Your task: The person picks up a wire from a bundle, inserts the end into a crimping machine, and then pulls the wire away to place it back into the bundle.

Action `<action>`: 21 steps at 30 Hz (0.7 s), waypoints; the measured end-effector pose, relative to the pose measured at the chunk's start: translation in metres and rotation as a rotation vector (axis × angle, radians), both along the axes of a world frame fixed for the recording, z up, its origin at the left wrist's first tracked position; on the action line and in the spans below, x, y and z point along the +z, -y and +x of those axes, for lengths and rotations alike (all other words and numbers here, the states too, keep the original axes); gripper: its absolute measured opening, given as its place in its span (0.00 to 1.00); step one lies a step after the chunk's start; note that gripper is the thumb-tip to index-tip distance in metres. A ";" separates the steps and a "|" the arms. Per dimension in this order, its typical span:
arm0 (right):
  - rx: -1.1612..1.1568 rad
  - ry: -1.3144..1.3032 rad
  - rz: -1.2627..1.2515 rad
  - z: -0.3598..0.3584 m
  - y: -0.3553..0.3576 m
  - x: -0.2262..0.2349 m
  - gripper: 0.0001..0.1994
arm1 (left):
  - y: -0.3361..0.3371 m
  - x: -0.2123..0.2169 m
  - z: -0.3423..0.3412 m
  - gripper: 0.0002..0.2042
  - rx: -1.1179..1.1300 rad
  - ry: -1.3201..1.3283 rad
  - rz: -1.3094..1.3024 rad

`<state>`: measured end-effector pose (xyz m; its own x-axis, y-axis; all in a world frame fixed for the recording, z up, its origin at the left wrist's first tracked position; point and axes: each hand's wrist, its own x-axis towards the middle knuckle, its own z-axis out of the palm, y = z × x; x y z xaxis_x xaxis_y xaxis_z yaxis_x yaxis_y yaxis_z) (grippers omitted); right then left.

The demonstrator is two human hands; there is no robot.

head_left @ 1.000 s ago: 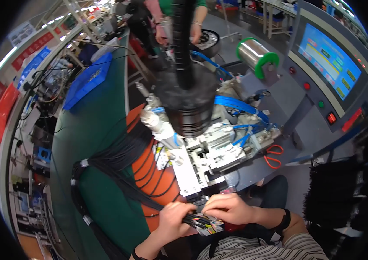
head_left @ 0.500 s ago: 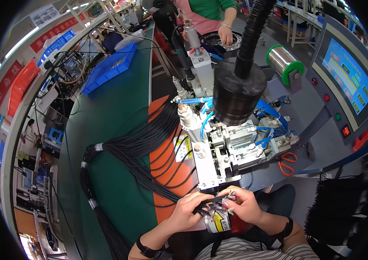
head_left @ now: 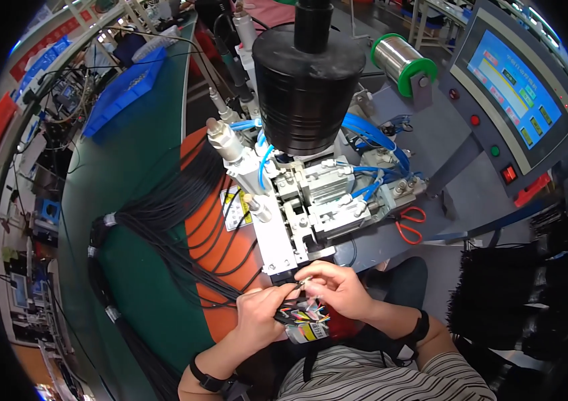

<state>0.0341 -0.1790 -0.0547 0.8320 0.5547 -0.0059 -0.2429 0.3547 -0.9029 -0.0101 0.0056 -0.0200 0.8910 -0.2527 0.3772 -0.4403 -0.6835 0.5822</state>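
In front of the machine's near edge, my left hand [head_left: 262, 315] is closed round the ends of several black cables [head_left: 217, 284], which trail away to the left. Thin coloured wires [head_left: 305, 311] fan out below its fingers, stripped of the black jacket. My right hand [head_left: 343, 293] meets it with thumb and forefinger pinched at the tip of one cable, on its fine wires. Just beyond both hands stands a metal bench machine [head_left: 297, 207] with blue air hoses [head_left: 371, 134].
A black extraction hood [head_left: 307, 87] hangs over the machine. Right of it are a solder wire spool [head_left: 396, 60], red-handled scissors [head_left: 409, 225] and a screen panel [head_left: 514, 93]. A blue tray [head_left: 123, 93] lies far left; black cable bundles [head_left: 504, 301] hang at right.
The whole view has shifted, so the machine sits further left and higher. My hands stay together at the cable ends; more coloured wires show below my left hand. The co-worker's hand has left view.
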 end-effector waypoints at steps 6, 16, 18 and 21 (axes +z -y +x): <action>0.208 -0.278 0.156 0.011 0.007 -0.013 0.10 | 0.002 -0.004 -0.001 0.10 0.004 0.013 -0.027; -0.232 0.590 -0.241 -0.020 -0.004 0.013 0.15 | 0.007 0.003 -0.006 0.10 -0.002 0.032 -0.047; -0.265 0.749 -0.329 -0.020 -0.005 0.007 0.16 | 0.005 0.002 -0.007 0.10 -0.003 0.014 -0.047; -0.336 1.072 -0.510 -0.019 -0.001 0.003 0.18 | 0.004 0.001 -0.006 0.09 -0.010 -0.017 -0.051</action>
<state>0.0154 -0.1775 -0.0514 0.6507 0.4463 0.6143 0.7406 -0.1945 -0.6432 -0.0161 0.0016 -0.0189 0.8949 -0.2430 0.3744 -0.4369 -0.6484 0.6235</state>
